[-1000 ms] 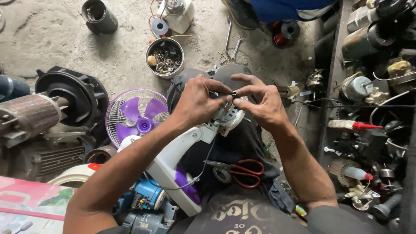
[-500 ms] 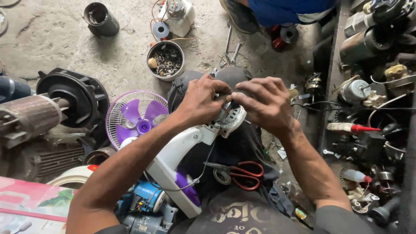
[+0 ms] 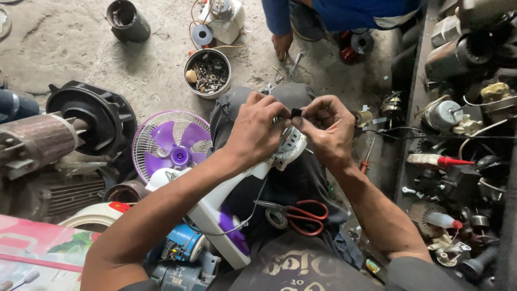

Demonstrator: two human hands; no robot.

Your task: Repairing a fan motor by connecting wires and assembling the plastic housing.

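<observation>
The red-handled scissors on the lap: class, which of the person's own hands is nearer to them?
Right. The right hand is up at the white fan motor housing, almost directly above the scissors. The left hand holds the same housing, further to the left.

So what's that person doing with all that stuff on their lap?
A person sits on the floor with a white and purple fan stand across their lap. Their left hand grips its round white motor head, and the right hand pinches a small black part just above it. Red-handled scissors lie on their lap, and a purple fan sits on the floor nearby.
</observation>
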